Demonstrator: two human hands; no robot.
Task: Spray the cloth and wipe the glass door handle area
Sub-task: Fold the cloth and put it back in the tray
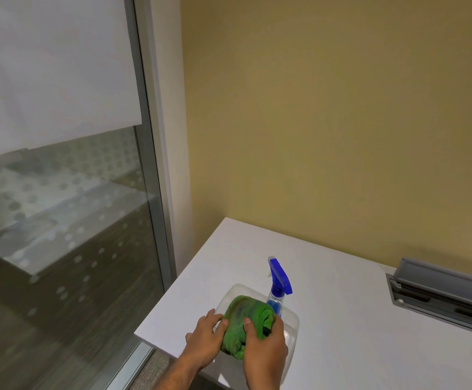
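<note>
Both hands, left hand [206, 337] and right hand [265, 347], grip the bunched green cloth [243, 319]; lifting carelessly could topple the spray bottle [278, 288] just beyond the right hand.

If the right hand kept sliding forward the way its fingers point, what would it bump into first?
Probably the spray bottle. The right hand already grips the green cloth, and the bottle stands just beyond it in the clear tray. Depth is hard to judge, so it might slip past.
</note>
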